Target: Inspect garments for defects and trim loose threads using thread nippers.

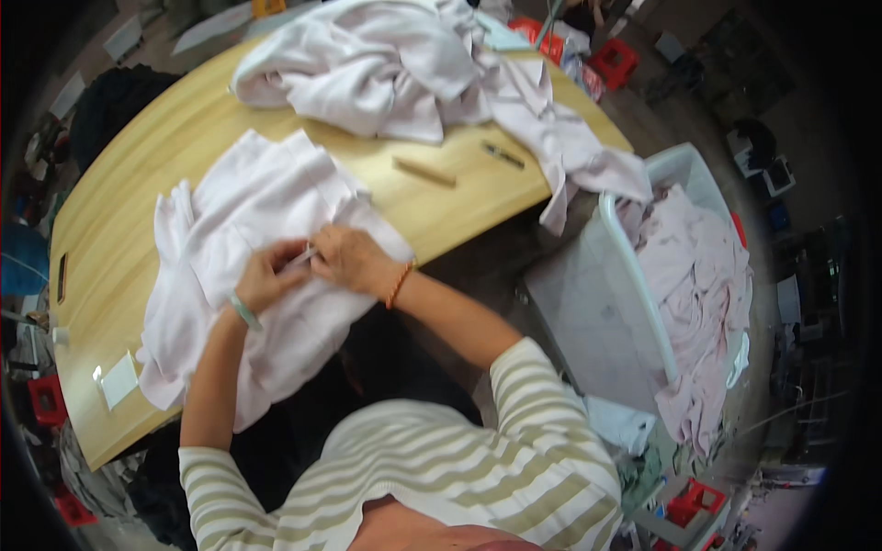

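Note:
A pale pink garment (239, 211) lies spread over the near part of the wooden table (110, 257), its lower side hanging over the edge toward me. Over its middle, my left hand (271, 274) and my right hand (354, 262) meet with bent fingers. Both are closed, pinching a narrow pale strip that looks like part of the garment; the fingers hide most of it. Beyond the garment are a flat tan strip (423, 172) and a slim dark tool (503, 155) whose kind I cannot make out.
A heap of similar pale garments (367, 69) covers the table's far side, with one piece trailing over the right edge. A translucent plastic bin (588, 303) full of pink garments (694, 285) stands at right. Near the left edge lies a white card (118, 379).

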Motion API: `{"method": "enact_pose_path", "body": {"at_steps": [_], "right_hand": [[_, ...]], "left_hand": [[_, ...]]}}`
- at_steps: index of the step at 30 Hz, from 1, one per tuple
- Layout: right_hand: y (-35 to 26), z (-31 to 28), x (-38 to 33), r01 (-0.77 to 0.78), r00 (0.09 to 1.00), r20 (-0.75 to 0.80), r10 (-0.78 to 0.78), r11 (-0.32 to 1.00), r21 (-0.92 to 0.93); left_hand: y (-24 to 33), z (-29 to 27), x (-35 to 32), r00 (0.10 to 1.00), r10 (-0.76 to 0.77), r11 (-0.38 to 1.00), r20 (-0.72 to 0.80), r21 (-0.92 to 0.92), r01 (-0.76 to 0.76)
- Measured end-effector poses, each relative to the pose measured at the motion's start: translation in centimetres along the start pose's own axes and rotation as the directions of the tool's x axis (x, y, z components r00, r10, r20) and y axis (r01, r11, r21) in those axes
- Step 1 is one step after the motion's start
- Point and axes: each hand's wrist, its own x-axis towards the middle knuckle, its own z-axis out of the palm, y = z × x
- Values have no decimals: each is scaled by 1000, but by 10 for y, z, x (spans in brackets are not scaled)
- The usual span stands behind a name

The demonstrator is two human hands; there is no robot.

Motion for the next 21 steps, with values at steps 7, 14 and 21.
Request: {"method": "enact_pose_path", "body": {"at_steps": [7,14,21], "right_hand": [[5,6,-5,-7,996,87,2,998,58],[16,0,0,93,978,184,-100,995,41],[23,3,1,-30,997,74,13,972,235]], "left_hand": [[-7,30,-6,943,156,891,-295,455,-5],[-15,28,1,942,88,953,-325,302,16],[-21,9,8,976,-49,968,-214,231,99]]}}
